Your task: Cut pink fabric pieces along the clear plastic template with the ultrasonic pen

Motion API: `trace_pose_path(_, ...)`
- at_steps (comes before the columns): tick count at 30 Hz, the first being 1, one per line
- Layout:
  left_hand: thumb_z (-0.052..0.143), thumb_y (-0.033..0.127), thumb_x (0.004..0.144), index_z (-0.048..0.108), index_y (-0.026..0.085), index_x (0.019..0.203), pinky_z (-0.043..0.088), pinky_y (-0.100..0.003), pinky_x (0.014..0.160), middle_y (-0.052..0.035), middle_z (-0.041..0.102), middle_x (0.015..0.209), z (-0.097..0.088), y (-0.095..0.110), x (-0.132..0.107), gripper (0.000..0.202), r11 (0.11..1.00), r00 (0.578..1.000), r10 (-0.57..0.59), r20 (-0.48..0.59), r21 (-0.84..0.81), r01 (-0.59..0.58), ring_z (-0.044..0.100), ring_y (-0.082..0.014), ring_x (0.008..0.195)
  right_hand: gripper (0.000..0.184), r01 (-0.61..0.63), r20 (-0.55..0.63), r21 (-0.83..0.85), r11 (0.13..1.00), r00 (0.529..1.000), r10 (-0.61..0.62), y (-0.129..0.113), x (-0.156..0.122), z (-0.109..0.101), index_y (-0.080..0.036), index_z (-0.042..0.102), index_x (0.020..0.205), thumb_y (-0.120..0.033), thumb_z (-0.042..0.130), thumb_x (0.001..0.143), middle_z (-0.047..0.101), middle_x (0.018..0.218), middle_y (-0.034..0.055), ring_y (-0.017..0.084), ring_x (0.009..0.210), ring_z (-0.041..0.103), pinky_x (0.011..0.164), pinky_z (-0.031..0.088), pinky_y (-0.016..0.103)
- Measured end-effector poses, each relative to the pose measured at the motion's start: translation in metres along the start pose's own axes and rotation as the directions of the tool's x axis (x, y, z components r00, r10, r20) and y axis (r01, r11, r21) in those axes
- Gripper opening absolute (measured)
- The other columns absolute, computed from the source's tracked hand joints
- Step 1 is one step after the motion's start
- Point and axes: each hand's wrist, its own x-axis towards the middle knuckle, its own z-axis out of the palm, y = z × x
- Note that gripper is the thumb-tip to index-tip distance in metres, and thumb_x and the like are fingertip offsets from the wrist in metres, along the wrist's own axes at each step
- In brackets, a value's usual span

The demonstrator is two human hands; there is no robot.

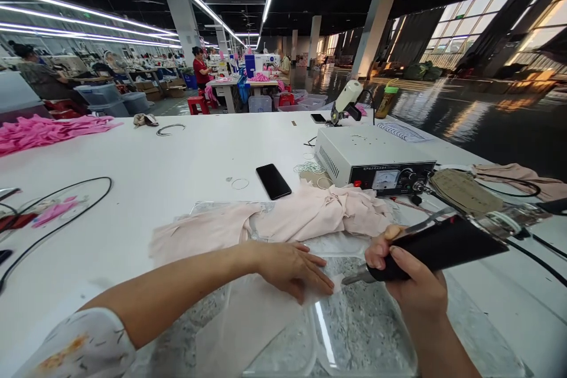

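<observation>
My left hand (295,271) lies flat, fingers stretched out, on a thin pale pink fabric piece (252,325). The fabric rests on a grey marbled board (363,331) under a clear glossy cover. My right hand (416,289) is closed around a black corded hand tool (438,248), which looks like a handheld ultrasonic welder. Its metal tip points left and meets or nearly meets the fabric's edge, just beside my left fingertips. Whether the tip touches cannot be made out. Behind my hands lies a bunched heap of pale pink fabric (319,212).
A grey power unit (376,159) with a dial stands behind the tool, its cable running right. A black phone (273,181) lies mid-table. Bright pink fabric (48,130) and a looped black cable (66,221) are at left. Farther off, people work at sewing tables.
</observation>
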Motion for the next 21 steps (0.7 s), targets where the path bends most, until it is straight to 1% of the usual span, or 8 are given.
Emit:
trace_pose_path(2,0.06,0.024,0.092,0.047,0.023,0.141,0.01,-0.043,0.117,-0.0001,0.044,0.146,-0.002,0.002,0.001,0.05,1.0,1.0,-0.018,0.004,-0.015,0.018,0.023,-0.0237,0.144,0.016,0.0,0.022,0.03,1.0,1.0,-0.001,-0.002,-0.002,0.001,-0.021,0.058,0.077,-0.031,0.069,0.07,0.051,0.058,-0.0012,0.012,0.045,0.046,0.046,0.041,0.028)
trace_pose_path(5,0.062,0.023,0.091,0.052,0.026,0.137,0.011,-0.04,0.117,0.001,0.045,0.145,-0.002,0.003,0.004,0.047,0.999,0.999,-0.036,0.004,-0.033,0.036,0.025,-0.0234,0.143,0.014,-0.007,0.088,0.064,0.998,0.996,0.001,-0.002,-0.006,0.002,-0.021,0.06,0.078,-0.031,0.069,0.072,0.052,0.059,-0.0011,0.011,0.043,0.045,0.044,0.041,0.028)
trace_pose_path(9,0.066,0.021,0.087,0.055,0.028,0.134,0.01,-0.039,0.117,0.0013,0.046,0.145,0.0,0.0,0.008,0.049,0.997,0.999,-0.048,0.022,-0.057,0.049,0.026,-0.0233,0.143,0.013,-0.006,0.161,0.061,0.998,0.987,-0.004,-0.001,-0.011,0.005,-0.023,0.062,0.081,-0.032,0.069,0.075,0.052,0.06,-0.0011,0.011,0.043,0.046,0.043,0.041,0.027)
trace_pose_path(12,0.068,0.021,0.085,0.058,0.032,0.13,0.011,-0.037,0.116,0.003,0.048,0.143,0.002,-0.003,0.01,0.047,0.996,0.999,-0.053,0.001,-0.077,0.053,0.028,-0.0225,0.142,0.013,0.007,0.184,0.054,0.999,0.983,-0.017,0.0,-0.013,0.008,-0.023,0.061,0.082,-0.032,0.068,0.076,0.052,0.061,-0.0009,0.011,0.045,0.047,0.044,0.041,0.027)
trace_pose_path(17,0.073,0.02,0.079,0.067,0.032,0.118,0.018,-0.035,0.114,0.0045,0.056,0.135,0.001,-0.003,0.012,0.041,0.993,0.997,-0.043,-0.061,-0.114,0.036,0.038,-0.0238,0.137,0.011,0.011,0.218,0.049,0.999,0.976,-0.021,0.003,-0.017,0.011,-0.023,0.061,0.083,-0.03,0.068,0.078,0.053,0.061,-0.001,0.011,0.046,0.048,0.045,0.043,0.027)
trace_pose_path(21,0.075,0.018,0.076,0.071,0.032,0.109,0.021,-0.033,0.113,0.005,0.058,0.132,-0.001,-0.001,0.013,0.036,0.989,0.997,-0.066,-0.05,-0.137,0.058,0.039,-0.0242,0.136,0.01,0.018,0.235,0.023,1.0,0.972,-0.023,0.005,-0.022,0.012,-0.023,0.059,0.084,-0.028,0.067,0.08,0.054,0.063,-0.001,0.012,0.048,0.049,0.047,0.045,0.028)
